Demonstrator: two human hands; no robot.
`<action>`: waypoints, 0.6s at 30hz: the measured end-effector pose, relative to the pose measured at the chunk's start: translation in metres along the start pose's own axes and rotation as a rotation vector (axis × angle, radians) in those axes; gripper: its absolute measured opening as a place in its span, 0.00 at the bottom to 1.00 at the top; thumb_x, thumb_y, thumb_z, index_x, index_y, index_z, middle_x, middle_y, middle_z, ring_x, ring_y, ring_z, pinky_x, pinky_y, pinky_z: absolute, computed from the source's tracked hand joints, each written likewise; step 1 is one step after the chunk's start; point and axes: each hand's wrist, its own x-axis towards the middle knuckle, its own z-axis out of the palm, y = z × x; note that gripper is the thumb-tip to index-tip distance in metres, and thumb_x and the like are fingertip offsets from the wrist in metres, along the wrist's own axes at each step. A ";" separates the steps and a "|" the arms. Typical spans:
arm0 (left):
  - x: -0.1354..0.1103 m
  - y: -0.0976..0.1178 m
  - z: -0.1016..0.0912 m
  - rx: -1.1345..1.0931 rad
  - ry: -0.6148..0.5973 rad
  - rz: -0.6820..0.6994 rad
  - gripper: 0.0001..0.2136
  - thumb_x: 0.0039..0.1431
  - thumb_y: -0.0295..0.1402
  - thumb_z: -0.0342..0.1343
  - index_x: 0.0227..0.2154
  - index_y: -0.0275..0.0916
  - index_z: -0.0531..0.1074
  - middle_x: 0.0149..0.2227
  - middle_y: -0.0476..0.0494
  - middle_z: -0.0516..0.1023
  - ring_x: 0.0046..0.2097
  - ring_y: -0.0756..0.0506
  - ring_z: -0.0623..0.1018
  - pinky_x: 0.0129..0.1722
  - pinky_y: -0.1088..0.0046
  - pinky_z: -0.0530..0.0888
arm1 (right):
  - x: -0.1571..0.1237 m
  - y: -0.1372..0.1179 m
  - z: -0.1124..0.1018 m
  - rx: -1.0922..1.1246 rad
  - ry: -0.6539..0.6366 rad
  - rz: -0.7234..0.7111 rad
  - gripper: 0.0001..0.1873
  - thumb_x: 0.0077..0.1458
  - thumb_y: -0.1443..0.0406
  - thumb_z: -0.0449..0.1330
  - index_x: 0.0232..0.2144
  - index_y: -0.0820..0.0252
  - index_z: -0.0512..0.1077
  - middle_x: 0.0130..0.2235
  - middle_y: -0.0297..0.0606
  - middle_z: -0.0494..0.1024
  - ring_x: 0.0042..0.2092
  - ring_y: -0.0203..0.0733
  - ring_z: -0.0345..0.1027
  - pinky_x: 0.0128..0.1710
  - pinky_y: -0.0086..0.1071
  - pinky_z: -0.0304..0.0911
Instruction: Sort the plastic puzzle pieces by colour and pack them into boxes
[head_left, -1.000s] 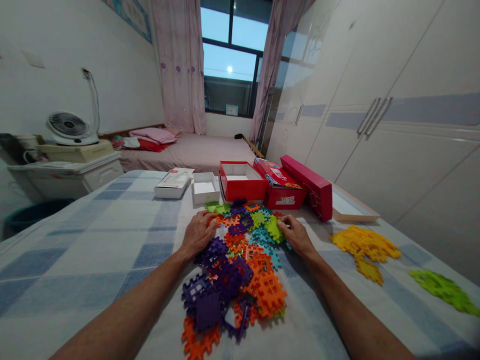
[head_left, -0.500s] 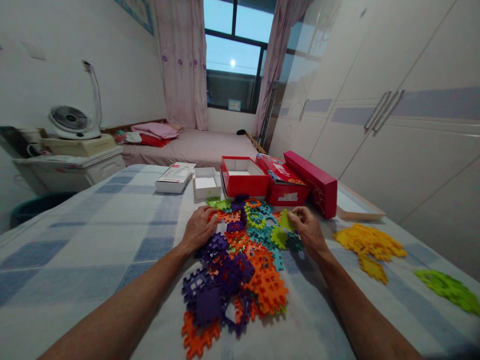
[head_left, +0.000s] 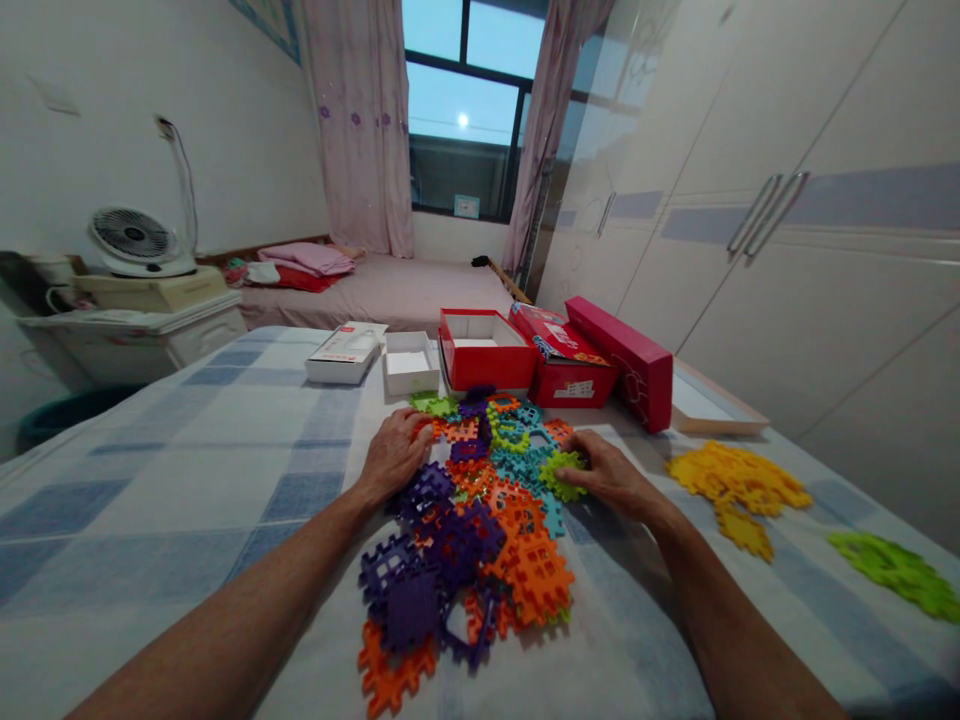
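Observation:
A long heap of flat toothed plastic building pieces in purple [head_left: 412, 608], orange [head_left: 534, 575], teal [head_left: 517, 464] and lime green lies in front of me. My right hand [head_left: 611, 475] is at the heap's right side, thumb and fingers closed on a lime green toothed piece [head_left: 561, 474]. On the opposite side my left hand [head_left: 396, 455] rests with its fingers stretched over the heap's left edge, touching the pieces by an orange one [head_left: 457, 430]. Nothing shows in its grasp, though its fingertips are partly hidden.
Yellow pieces [head_left: 739, 480] and a lime green pile [head_left: 892, 575] lie apart on the right. Behind the heap stand an open red box [head_left: 487, 368], a small white box [head_left: 410, 365], a white carton [head_left: 345, 355], a red box [head_left: 574, 385] and a long red box [head_left: 622, 360].
My right hand has lowered slightly and turned, moving from an upper lime green piece to the one below it. The upper piece no longer shows. My left hand stays in place.

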 end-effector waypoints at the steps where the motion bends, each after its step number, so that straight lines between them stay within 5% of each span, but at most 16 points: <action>1: 0.000 0.000 0.000 -0.003 -0.003 -0.002 0.17 0.62 0.36 0.41 0.42 0.38 0.74 0.46 0.40 0.73 0.50 0.42 0.71 0.54 0.63 0.66 | -0.001 -0.001 -0.001 0.027 -0.005 0.003 0.14 0.42 0.57 0.63 0.31 0.59 0.70 0.29 0.32 0.71 0.30 0.37 0.62 0.29 0.30 0.57; 10: 0.000 0.000 0.000 0.018 -0.014 -0.004 0.17 0.62 0.36 0.41 0.43 0.36 0.74 0.46 0.40 0.73 0.50 0.43 0.71 0.54 0.64 0.66 | 0.016 -0.026 -0.001 0.532 -0.040 0.170 0.19 0.47 0.51 0.59 0.32 0.61 0.72 0.29 0.35 0.75 0.28 0.38 0.66 0.28 0.30 0.60; 14: 0.000 0.002 -0.002 0.020 -0.013 -0.009 0.17 0.62 0.36 0.41 0.43 0.37 0.73 0.47 0.40 0.73 0.50 0.43 0.71 0.54 0.64 0.66 | 0.041 -0.031 0.016 0.213 -0.059 0.082 0.15 0.45 0.54 0.59 0.21 0.60 0.68 0.21 0.32 0.69 0.24 0.35 0.60 0.23 0.28 0.52; 18: -0.001 0.004 -0.003 0.023 -0.021 0.002 0.16 0.62 0.35 0.42 0.42 0.36 0.74 0.46 0.39 0.73 0.51 0.42 0.70 0.54 0.63 0.66 | 0.052 -0.028 0.033 -0.123 0.023 0.030 0.10 0.44 0.58 0.60 0.23 0.58 0.70 0.26 0.35 0.72 0.29 0.39 0.63 0.28 0.30 0.53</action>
